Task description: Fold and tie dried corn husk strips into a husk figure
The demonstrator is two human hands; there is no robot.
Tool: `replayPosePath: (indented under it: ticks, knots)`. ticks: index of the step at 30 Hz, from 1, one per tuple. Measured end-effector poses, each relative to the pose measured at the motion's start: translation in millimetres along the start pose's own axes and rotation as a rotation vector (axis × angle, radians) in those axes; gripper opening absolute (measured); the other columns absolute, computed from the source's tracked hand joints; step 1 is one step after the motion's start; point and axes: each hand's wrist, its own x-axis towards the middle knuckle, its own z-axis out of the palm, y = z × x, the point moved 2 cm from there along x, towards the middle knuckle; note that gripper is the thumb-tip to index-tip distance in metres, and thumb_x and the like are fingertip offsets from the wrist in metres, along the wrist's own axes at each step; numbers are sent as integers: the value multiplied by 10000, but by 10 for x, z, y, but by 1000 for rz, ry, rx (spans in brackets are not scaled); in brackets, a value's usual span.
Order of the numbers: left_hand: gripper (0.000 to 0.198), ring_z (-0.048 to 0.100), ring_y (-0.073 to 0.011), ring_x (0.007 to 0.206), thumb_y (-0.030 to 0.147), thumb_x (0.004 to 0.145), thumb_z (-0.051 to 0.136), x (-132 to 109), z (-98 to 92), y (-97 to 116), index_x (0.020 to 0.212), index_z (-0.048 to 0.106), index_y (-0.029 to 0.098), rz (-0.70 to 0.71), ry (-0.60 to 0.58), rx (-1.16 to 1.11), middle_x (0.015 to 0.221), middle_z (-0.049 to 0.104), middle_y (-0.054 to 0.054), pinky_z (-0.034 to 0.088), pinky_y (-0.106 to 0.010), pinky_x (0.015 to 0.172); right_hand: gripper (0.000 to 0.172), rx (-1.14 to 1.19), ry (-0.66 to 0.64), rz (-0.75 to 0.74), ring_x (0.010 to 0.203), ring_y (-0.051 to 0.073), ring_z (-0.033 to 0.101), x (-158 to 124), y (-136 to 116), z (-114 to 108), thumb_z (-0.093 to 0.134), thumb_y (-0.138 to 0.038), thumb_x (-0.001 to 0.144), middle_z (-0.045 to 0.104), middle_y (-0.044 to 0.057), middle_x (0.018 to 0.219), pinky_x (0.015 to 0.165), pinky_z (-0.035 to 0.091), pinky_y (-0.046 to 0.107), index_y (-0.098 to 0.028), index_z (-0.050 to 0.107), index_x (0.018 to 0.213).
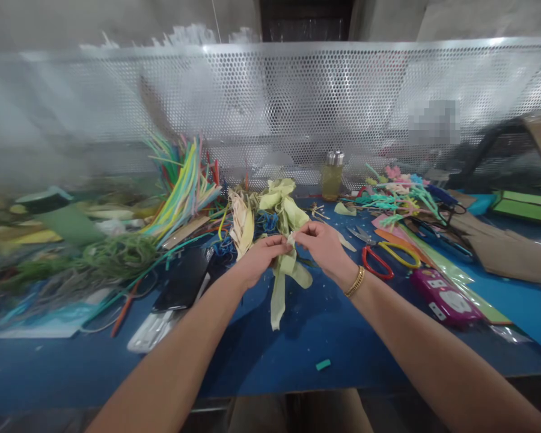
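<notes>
Over the middle of the blue table, my left hand (264, 257) pinches a pale green strip of thin, crinkled material (278, 294) whose tails hang down. My right hand (321, 243), with a gold bracelet at the wrist, pinches the same strip just beside the left fingertips. Above the fingers rises a crumpled pale green bunch (285, 201) that looks like a bow or flower; the strip meets it at the pinch. My fingers cover the joint itself. A cream folded piece (240, 225) stands left of the bunch, touching or close to it.
Scissors (390, 254) with red and yellow handles and a magenta device (444, 296) lie right. A black phone (184, 279) lies left, near colourful pipe cleaners (184, 192) and tangled green cord (121, 258). A glass bottle (332, 175) stands before the perforated metal panel (293, 96).
</notes>
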Motion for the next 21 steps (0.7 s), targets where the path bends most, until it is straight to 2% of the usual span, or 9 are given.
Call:
replayPosePath:
  ticks: [5,10,12,16,21]
  knots:
    - [418,569,-155,677,542,772,653,-18,65,4,862,686,135,9,-15,-28,790,655,-56,451,-271,622,101,167,-77,24,505,99,459,-27,-33,49,593,-198,663,523,-36,510,518,392,247,-193,545,574]
    - [367,542,-141,630,489,803,629,-39,97,2,849,715,135,-1,-60,-34,750,638,-51,437,-257,586,107,230,-120,38,440,100,431,-27,-26,68,600,-221,689,480,-46,443,513,402,268,-201,556,593]
    - [309,565,-156,647,430,785,647,-46,97,2,832,722,134,-20,-64,-23,748,646,-58,440,-259,587,112,201,-72,30,454,102,447,-9,-16,49,595,-243,695,513,-38,481,540,423,275,-202,547,603]
    - [247,620,-197,734,331,773,616,-70,116,9,843,742,131,-60,-143,-5,794,689,-90,459,-281,645,121,117,137,-55,587,113,494,67,33,-44,619,-289,676,573,-8,626,585,426,258,-188,564,639]
    - [268,597,-181,738,309,801,563,-113,165,26,842,775,150,-80,-280,42,838,703,-99,453,-279,673,143,134,291,-87,565,98,407,176,113,-196,616,-317,685,502,-27,614,538,362,244,-179,579,690]
